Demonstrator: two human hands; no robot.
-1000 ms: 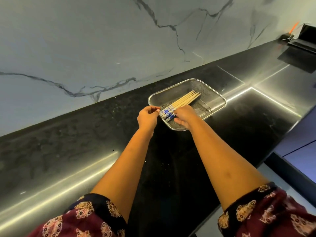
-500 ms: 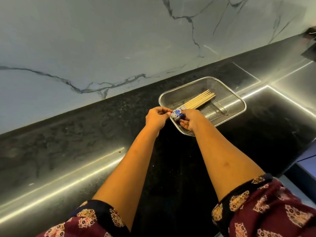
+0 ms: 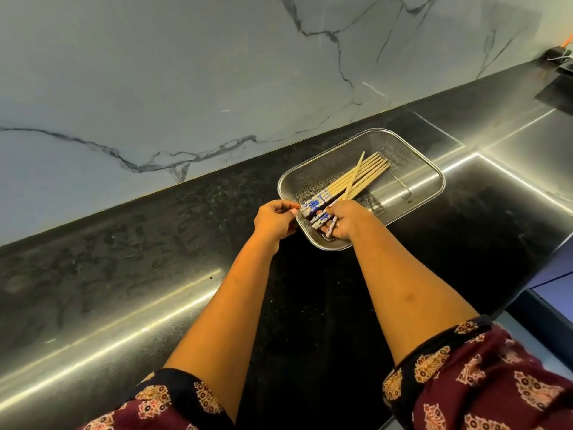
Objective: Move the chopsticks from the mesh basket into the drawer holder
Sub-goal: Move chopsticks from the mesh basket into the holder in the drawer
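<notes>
A rectangular metal mesh basket (image 3: 412,162) sits on the black countertop (image 3: 155,243). Several pale wooden chopsticks (image 3: 356,178) with blue-and-white patterned ends lie in it, one crossing the others at an angle. My right hand (image 3: 344,220) is in the basket's near corner, fingers closed around the patterned ends of some of the chopsticks. My left hand (image 3: 274,220) is at the basket's near left rim, its fingertips pinching the patterned ends of the rest. No drawer holder is in view.
A marble-veined wall (image 3: 217,72) rises behind the counter. A dark device with an orange part (image 3: 561,55) sits at the far right end. The counter's front edge drops off at lower right beside blue cabinet fronts (image 3: 548,293).
The chopsticks have spread apart, and one now crosses the bundle at an angle. My right hand has slid under the patterned ends; my left hand stays at the rim.
</notes>
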